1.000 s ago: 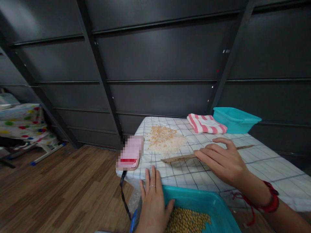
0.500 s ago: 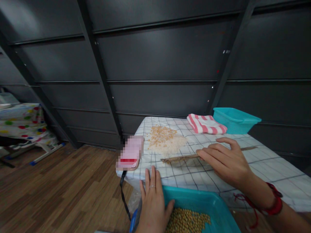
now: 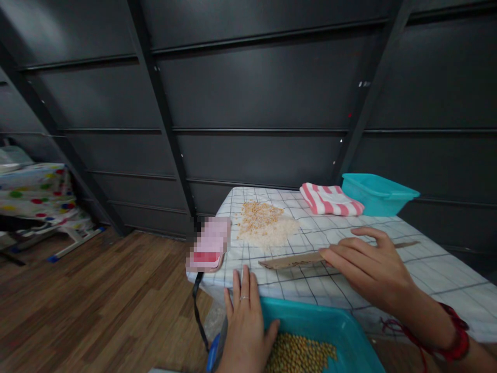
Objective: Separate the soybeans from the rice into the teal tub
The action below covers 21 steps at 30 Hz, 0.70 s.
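Observation:
In my right hand (image 3: 368, 264) a thin brown strip that looks like cardboard (image 3: 293, 260) is pinched between thumb and fingers. The strip slants low over the checked tablecloth, and its left end is close to the pile. Beyond that end lies white rice (image 3: 275, 233) with yellow kernels or beans (image 3: 258, 213) scattered on its far left side. My left hand (image 3: 246, 321) rests with straight fingers at the table's front edge, over the left rim of a teal bin (image 3: 310, 311). Its thumb reaches inside. Brown-green beans (image 3: 303, 352) cover the bin's bottom.
A pink phone-like object (image 3: 212, 241), partly pixelated, sits at the table's left edge with a black strap (image 3: 198, 311) hanging down. Farther back are a folded red-and-white striped towel (image 3: 330, 199) and a second teal bin (image 3: 378, 194). A dark panelled wall (image 3: 256, 93) stands behind.
My right hand and the strip have shifted slightly right and down. The strip has turned so that more of its flat face shows. My left hand has stayed in place.

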Each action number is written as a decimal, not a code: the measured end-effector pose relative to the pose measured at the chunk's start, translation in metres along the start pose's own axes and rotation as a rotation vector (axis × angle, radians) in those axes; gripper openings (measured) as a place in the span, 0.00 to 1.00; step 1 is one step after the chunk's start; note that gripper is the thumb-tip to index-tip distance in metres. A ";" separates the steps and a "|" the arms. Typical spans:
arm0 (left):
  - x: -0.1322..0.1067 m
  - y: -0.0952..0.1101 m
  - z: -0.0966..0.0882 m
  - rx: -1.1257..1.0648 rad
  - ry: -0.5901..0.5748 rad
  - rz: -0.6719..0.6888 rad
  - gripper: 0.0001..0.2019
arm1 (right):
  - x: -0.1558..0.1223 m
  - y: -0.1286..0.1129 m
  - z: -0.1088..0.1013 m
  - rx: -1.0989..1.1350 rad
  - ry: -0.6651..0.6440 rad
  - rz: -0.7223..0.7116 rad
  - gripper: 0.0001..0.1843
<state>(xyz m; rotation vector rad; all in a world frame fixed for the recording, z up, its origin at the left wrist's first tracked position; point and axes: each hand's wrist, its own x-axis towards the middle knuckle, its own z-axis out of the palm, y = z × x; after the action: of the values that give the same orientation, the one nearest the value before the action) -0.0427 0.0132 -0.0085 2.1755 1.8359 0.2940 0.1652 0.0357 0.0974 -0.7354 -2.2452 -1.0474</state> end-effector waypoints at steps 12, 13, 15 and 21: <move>0.001 0.001 -0.001 -0.013 0.007 0.006 0.36 | 0.003 -0.001 0.007 -0.014 0.023 -0.007 0.07; 0.001 0.000 0.000 -0.014 0.014 0.011 0.36 | 0.002 -0.002 0.006 -0.006 0.020 0.000 0.07; 0.001 -0.001 0.000 -0.008 0.025 0.020 0.35 | 0.000 -0.002 0.004 0.009 0.011 0.009 0.08; 0.002 -0.001 -0.002 0.002 0.021 0.021 0.35 | -0.008 -0.002 -0.001 0.035 -0.023 0.031 0.10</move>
<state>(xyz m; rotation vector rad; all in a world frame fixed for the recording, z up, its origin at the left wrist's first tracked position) -0.0439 0.0151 -0.0070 2.2025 1.8255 0.3203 0.1698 0.0321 0.0919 -0.7692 -2.2588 -0.9875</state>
